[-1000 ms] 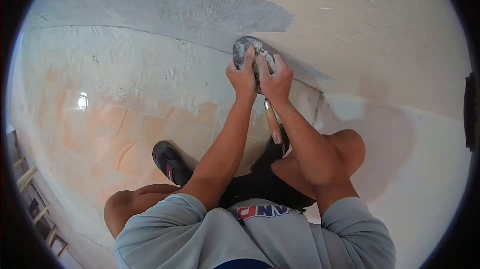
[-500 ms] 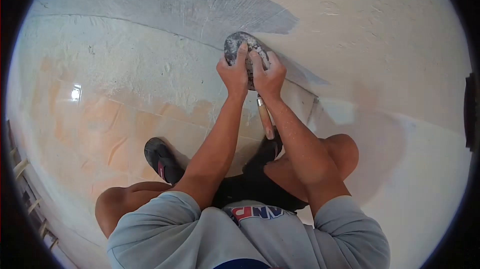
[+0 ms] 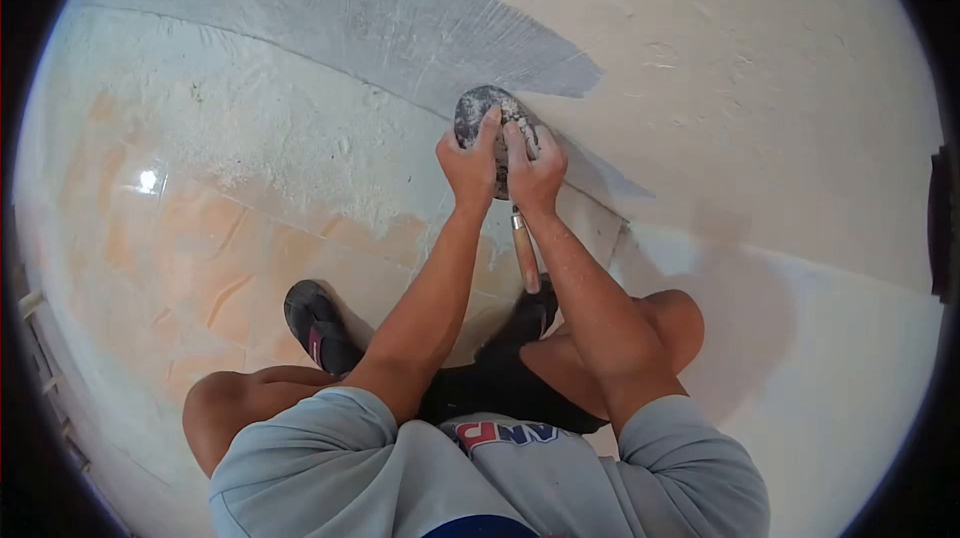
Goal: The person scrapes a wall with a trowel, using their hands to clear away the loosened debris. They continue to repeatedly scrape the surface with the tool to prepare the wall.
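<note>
Between both hands is a dark, oval, rubber-looking bowl (image 3: pixel 478 110), smeared with white plaster, near the line where floor and wall meet. My left hand (image 3: pixel 468 166) is wrapped round its left side with the thumb on top. On the opposite side, my right hand (image 3: pixel 537 170) grips it in the same way, its thumb beside the other. Below the right hand sticks out the wooden handle (image 3: pixel 525 256) of a tool, with a metal collar; its head is hidden under the bowl or hand. Fingertips on the underside cannot be seen.
A grey patch (image 3: pixel 400 28) spreads over the pale wall (image 3: pixel 740 88). The tiled floor (image 3: pixel 230 268) is streaked with whitish residue. My feet in dark shoes (image 3: pixel 318 323) stand apart under my bent knees. Slatted pieces (image 3: pixel 45 368) lie at the far left.
The view has tilted and shifted slightly, so the hands and bowl sit a little lower in the picture. Both hands keep their hold on the bowl.
</note>
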The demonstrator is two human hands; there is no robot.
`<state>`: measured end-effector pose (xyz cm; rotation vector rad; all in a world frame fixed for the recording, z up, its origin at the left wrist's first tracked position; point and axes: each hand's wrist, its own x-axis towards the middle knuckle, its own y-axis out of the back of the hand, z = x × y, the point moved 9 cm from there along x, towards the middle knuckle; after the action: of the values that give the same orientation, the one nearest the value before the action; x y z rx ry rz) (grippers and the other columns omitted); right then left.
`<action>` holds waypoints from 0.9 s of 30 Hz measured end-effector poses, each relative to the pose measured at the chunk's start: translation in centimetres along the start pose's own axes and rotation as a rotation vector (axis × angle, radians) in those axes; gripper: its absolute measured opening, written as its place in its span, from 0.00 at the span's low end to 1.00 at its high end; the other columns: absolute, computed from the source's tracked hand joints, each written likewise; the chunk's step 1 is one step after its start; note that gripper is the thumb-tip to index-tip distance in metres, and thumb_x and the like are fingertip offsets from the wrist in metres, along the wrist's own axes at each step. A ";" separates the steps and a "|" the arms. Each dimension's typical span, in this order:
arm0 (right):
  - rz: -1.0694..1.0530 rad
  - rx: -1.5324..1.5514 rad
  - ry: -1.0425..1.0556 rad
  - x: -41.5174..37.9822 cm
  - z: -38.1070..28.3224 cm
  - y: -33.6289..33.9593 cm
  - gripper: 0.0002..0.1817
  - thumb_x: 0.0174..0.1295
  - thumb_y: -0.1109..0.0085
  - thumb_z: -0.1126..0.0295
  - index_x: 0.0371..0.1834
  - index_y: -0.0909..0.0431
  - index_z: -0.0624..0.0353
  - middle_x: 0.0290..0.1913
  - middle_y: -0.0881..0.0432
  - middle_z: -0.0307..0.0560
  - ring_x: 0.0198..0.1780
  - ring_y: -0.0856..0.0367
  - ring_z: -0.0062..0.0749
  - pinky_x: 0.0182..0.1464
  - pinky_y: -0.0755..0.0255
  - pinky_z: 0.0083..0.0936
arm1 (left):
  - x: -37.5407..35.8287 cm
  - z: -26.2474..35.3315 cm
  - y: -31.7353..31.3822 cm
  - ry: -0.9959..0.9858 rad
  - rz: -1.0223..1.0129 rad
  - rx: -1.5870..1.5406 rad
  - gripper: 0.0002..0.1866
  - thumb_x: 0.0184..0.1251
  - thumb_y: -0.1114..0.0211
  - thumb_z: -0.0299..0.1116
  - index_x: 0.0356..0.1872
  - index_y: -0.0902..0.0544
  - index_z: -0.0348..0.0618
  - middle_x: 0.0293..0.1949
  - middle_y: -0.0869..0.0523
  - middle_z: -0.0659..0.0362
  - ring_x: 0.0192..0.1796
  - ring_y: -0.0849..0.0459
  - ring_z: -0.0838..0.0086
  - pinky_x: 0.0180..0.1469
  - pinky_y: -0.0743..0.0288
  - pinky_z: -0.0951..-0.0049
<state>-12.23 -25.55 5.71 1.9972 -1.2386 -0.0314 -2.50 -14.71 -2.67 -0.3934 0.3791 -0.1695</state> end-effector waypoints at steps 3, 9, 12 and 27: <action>-0.040 -0.021 -0.030 -0.6 -0.4 0.1 0.23 0.68 0.31 0.57 0.26 0.26 0.66 0.24 0.21 0.61 0.26 0.23 0.55 0.33 0.29 0.45 | -0.7 -0.4 0.2 0.010 -0.006 -0.023 0.19 0.67 0.22 0.41 0.32 0.13 0.31 0.27 0.14 0.61 0.31 0.21 0.80 0.35 0.23 0.71; -0.059 -0.128 0.064 0.5 -1.6 -0.1 0.19 0.67 0.31 0.59 0.28 0.21 0.65 0.28 0.18 0.63 0.32 0.17 0.64 0.35 0.26 0.47 | -0.6 -0.6 -0.3 0.147 -0.006 -0.115 0.16 0.68 0.24 0.40 0.31 0.14 0.34 0.28 0.15 0.63 0.31 0.24 0.81 0.34 0.27 0.71; -0.030 -0.117 0.073 0.1 -2.4 1.2 0.19 0.67 0.32 0.58 0.29 0.20 0.65 0.28 0.18 0.64 0.33 0.16 0.65 0.35 0.25 0.48 | -1.1 -1.4 -0.7 0.170 -0.018 -0.129 0.17 0.68 0.23 0.41 0.30 0.14 0.36 0.29 0.15 0.64 0.32 0.24 0.82 0.34 0.28 0.72; -0.067 -0.246 0.045 1.1 -2.9 1.4 0.18 0.65 0.31 0.59 0.26 0.21 0.63 0.27 0.18 0.61 0.32 0.18 0.64 0.34 0.27 0.48 | -1.3 -4.4 -2.8 0.359 -0.093 -0.434 0.15 0.75 0.29 0.42 0.40 0.16 0.37 0.35 0.13 0.60 0.32 0.17 0.78 0.33 0.23 0.73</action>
<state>-11.55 -25.03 9.01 1.8152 -1.0829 -0.1629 -5.68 -18.49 -4.90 -0.8144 0.7566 -0.2507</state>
